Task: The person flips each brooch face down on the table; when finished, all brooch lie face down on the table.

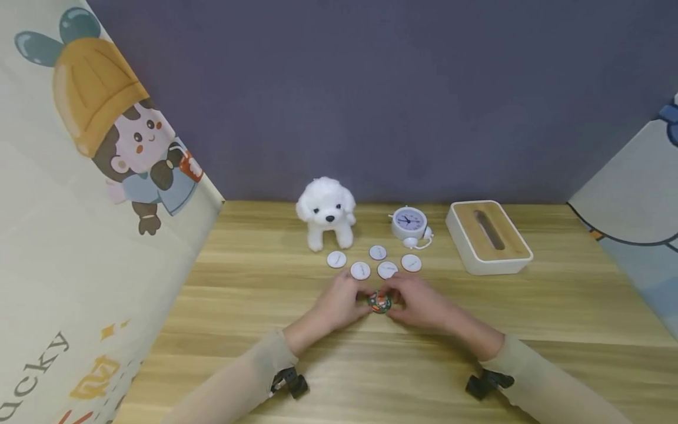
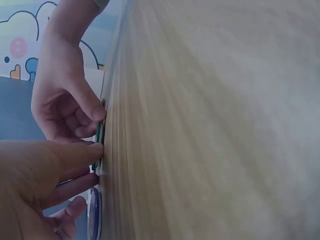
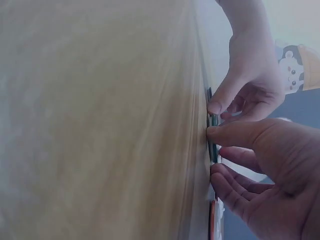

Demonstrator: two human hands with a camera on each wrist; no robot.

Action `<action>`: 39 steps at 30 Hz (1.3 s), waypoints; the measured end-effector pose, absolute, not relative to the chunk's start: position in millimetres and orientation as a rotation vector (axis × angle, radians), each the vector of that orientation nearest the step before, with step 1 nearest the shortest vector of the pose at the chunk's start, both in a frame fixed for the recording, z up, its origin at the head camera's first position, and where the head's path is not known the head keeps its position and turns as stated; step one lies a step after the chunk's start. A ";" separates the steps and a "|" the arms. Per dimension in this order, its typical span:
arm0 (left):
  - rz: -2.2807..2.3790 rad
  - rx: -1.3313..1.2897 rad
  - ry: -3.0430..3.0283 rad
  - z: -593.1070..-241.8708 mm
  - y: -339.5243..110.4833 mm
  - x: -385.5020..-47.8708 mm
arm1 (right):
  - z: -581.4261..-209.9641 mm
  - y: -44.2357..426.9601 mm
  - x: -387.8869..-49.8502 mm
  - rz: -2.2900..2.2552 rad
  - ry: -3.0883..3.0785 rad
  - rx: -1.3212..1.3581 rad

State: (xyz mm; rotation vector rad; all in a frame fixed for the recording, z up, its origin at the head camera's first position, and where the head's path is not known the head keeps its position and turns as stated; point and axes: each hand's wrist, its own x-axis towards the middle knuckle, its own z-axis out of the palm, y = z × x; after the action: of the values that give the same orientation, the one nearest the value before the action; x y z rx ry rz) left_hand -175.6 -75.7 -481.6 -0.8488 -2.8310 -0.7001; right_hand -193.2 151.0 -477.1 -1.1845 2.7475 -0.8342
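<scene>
A small round badge (image 1: pixel 379 302) with a green, red and white picture lies face up on the table between both hands. My left hand (image 1: pixel 339 301) holds its left edge between thumb and fingers. From the other side, my right hand (image 1: pixel 422 301) pinches its right edge. Edge-on in the left wrist view, the badge (image 2: pixel 95 164) appears as a thin green rim low at the tabletop. Thumbs of both hands touch it in the right wrist view. Just beyond the fingers lie several white discs (image 1: pixel 360 271) with small dark writing on them.
At the back stands a white plush dog (image 1: pixel 327 215). Beside it lies a white alarm clock (image 1: pixel 409 222), its bells toward me. Farther right is a white tissue box (image 1: pixel 489 238) with a wooden slotted lid. A dark wall panel (image 1: pixel 371 100) rises behind the wooden table (image 1: pixel 254 294).
</scene>
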 end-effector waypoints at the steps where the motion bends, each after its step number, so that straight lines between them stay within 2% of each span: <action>1: -0.708 -0.842 -2.831 -482.4 -75.9 -175.7 | -477.0 151.1 -193.5 -0.849 2.737 -1.166; 11: -1.022 -0.832 -2.801 -484.5 -80.1 -182.4 | -479.3 151.4 -193.7 -1.309 2.480 -0.911; 19: -1.346 -0.840 -2.755 -479.2 -83.6 -182.5 | -475.9 154.6 -200.0 -1.486 2.371 -0.754; 24: -1.588 -0.750 -2.724 -476.5 -84.3 -180.7 | -466.8 158.5 -202.1 -1.552 2.326 -0.659; 31: -1.952 -0.651 -2.624 -472.3 -84.0 -180.9 | -459.4 160.0 -201.4 -1.641 2.227 -0.617; 39: -2.035 -0.655 -2.542 -465.8 -82.1 -181.2 | -452.3 164.2 -203.0 -1.641 2.218 -0.596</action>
State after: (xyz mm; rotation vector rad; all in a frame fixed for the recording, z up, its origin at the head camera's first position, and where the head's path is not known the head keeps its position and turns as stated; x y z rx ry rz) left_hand -181.2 -82.1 -465.8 -0.6550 -2.5423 -2.0347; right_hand -203.0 164.2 -452.3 -0.5956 2.2181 -1.6410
